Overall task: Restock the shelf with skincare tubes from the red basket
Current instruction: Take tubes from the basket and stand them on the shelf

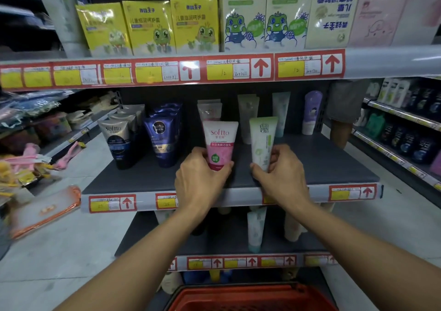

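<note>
Currently, step in hand: standing two tubes at the front of the middle shelf (334, 165), judging by where both hands are.
Left hand (200, 179): wrapped around the cap end of the pink tube (220, 143), which stands upright, cap down.
Right hand (281, 174): pinching the base of the green tube (262, 147), which leans slightly to the right.
Rows behind: paler tubes stand further back on the same shelf, in line with each held one.
Neighbours: the dark blue tubes (163, 141) stand to the left, apart from the pink one.
Doing it well: square each cap flat on the shelf, straighten the green tube, face labels forward, then let go gently so neither topples.
Red basket (253, 297): low in view below the arms; contents not visible.
</note>
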Available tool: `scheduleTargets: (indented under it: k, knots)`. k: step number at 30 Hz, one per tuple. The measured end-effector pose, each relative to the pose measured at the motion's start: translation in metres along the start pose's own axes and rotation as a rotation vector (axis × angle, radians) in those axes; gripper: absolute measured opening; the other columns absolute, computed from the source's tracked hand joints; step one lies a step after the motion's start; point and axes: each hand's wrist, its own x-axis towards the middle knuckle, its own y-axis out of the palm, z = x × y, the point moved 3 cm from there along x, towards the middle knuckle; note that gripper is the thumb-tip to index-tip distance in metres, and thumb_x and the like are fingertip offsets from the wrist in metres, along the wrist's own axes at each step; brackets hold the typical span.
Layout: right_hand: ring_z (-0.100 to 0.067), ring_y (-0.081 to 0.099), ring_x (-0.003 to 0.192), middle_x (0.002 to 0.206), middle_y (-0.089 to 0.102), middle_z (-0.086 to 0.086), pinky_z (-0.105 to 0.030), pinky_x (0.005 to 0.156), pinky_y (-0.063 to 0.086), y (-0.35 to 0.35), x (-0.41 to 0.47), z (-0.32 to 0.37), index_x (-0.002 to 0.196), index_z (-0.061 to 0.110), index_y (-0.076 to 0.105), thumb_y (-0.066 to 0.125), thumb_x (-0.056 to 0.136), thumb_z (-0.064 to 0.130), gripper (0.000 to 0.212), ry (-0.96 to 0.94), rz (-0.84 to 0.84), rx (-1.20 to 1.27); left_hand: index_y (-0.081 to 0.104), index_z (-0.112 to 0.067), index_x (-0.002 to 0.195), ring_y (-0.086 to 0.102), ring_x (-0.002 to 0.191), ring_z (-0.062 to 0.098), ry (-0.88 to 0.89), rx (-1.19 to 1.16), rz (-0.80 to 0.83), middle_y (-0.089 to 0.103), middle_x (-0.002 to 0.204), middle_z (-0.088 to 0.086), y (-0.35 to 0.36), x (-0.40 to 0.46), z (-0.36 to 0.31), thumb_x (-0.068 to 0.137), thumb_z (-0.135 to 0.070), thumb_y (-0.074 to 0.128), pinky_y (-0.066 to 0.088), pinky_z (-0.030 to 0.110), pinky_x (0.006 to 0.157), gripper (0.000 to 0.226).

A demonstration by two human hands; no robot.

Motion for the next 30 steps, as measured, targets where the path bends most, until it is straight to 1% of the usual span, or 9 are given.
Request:
scheduleTargets:
  k: [4,7,9,12,15,18,21,25,30]
  knots:
    - [-0.019,0.065,0.097,0.108,0.063,0.0,-0.045,0.082,0.057,0.001,-0.001,0.001,0.117,0.019,0.052,0.082,0.079,0.043,0.054,-0.004,0.004,-0.002,0.063,-0.023,0.112,0.071,0.093,0.026,-0.004,-0.03,-0.004,0.074,0.101,-0.002,0.003,-0.005,0.007,0.077,-0.065,0.079,0.05,0.035,0.069,0.057]
    - [-0.017,0.063,0.099,0.108,0.063,0.001,-0.042,0.082,0.056,-0.001,-0.004,0.001,0.118,0.019,0.053,0.08,0.077,0.052,0.059,-0.003,-0.011,-0.068,0.062,-0.023,0.112,0.07,0.093,0.027,0.008,0.013,-0.025,0.073,0.102,-0.001,0.004,-0.007,0.007,0.075,-0.068,0.078,0.048,0.034,0.067,0.06]
    - [-0.017,0.061,0.092,0.098,0.062,0.004,-0.037,0.075,0.054,-0.003,-0.005,-0.001,0.106,0.021,0.057,0.076,0.075,0.059,0.052,-0.007,-0.02,-0.158,0.062,-0.021,0.112,0.07,0.093,0.028,0.026,0.051,-0.019,0.073,0.103,0.002,0.005,-0.006,0.006,0.073,-0.067,0.08,0.054,0.038,0.071,0.063]
    - [-0.02,0.058,0.08,0.081,0.055,0.004,-0.034,0.063,0.047,-0.003,-0.002,-0.004,0.082,0.021,0.057,0.072,0.078,0.061,0.042,-0.034,0.042,-0.299,0.062,-0.019,0.105,0.07,0.09,0.032,0.034,0.127,0.039,0.074,0.098,0.006,0.008,-0.002,0.008,0.073,-0.063,0.081,0.057,0.043,0.073,0.057]
    - [-0.02,0.061,0.077,0.077,0.059,0.004,-0.032,0.057,0.047,-0.001,0.008,-0.003,0.076,0.022,0.059,0.071,0.078,0.061,0.041,-0.002,0.113,-0.346,0.063,-0.021,0.105,0.071,0.09,0.031,-0.033,0.149,0.115,0.074,0.098,0.004,0.01,0.008,0.009,0.07,-0.065,0.082,0.058,0.041,0.074,0.059]
    - [-0.023,0.064,0.077,0.082,0.065,0.001,-0.032,0.057,0.049,0.004,0.024,-0.002,0.083,0.022,0.066,0.073,0.073,0.062,0.043,0.116,0.207,-0.353,0.064,-0.021,0.106,0.071,0.095,0.035,-0.112,0.17,0.176,0.074,0.102,0.006,0.014,0.024,0.009,0.066,-0.066,0.083,0.06,0.043,0.078,0.064]
    - [-0.026,0.062,0.081,0.087,0.064,-0.002,-0.032,0.06,0.047,0.01,0.04,-0.001,0.089,0.02,0.066,0.076,0.071,0.062,0.047,0.182,0.265,-0.366,0.065,-0.019,0.109,0.071,0.1,0.036,-0.163,0.199,0.193,0.072,0.108,0.009,0.021,0.039,0.009,0.065,-0.066,0.085,0.06,0.043,0.08,0.068]
    - [-0.027,0.058,0.079,0.085,0.056,-0.001,-0.031,0.059,0.043,0.02,0.054,-0.005,0.077,0.024,0.053,0.077,0.072,0.061,0.044,0.189,0.257,-0.362,0.067,-0.018,0.112,0.071,0.102,0.036,-0.204,0.197,0.201,0.072,0.111,0.009,0.032,0.055,0.012,0.063,-0.063,0.088,0.06,0.041,0.08,0.07]
    - [-0.034,0.068,0.097,0.103,0.068,-0.009,-0.032,0.063,0.044,0.036,0.073,-0.011,0.102,0.019,0.068,0.075,0.075,0.06,0.05,0.179,0.223,-0.365,0.071,-0.017,0.108,0.071,0.101,0.035,-0.234,0.152,0.211,0.073,0.11,0.009,0.046,0.073,0.017,0.062,-0.06,0.092,0.056,0.036,0.073,0.066]
